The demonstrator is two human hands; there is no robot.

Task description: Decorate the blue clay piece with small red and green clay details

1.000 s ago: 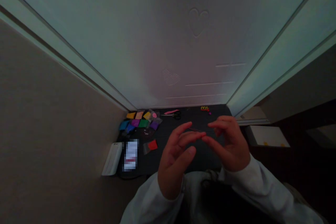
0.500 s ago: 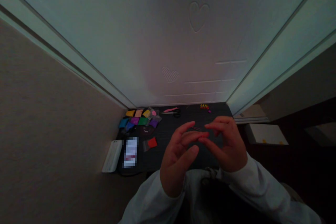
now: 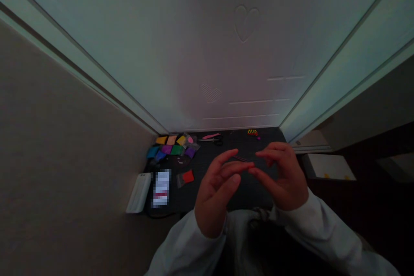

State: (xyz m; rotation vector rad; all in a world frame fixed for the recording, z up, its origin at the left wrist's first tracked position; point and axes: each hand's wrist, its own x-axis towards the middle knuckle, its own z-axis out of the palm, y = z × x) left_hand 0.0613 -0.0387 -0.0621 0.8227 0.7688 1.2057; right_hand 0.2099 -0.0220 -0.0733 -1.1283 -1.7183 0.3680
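Note:
Both my hands are raised together above a dark mat [image 3: 210, 189]. My left hand [image 3: 215, 196] and my right hand [image 3: 281, 177] meet fingertip to fingertip. Between them runs a thin dark strand or needle [image 3: 242, 159], pinched by the fingers of both hands. The light is dim, so I cannot make out what the thin thing is. On the mat's far left lie small bags of coloured beads [image 3: 173, 146] in yellow, blue, purple and green. A red bag [image 3: 186, 177] lies nearer to me.
Pink-handled scissors [image 3: 211, 138] and a small cluster of yellow and red beads [image 3: 252, 132] lie at the mat's far edge, by a white door [image 3: 226, 51]. A white box [image 3: 139, 192] and a paper sheet [image 3: 161, 188] sit at the mat's left. A pale box [image 3: 330, 167] stands at the right.
Almost nothing has changed. My hands have stayed pinched together on the thin thing, with only small shifts of the fingers and of the view.

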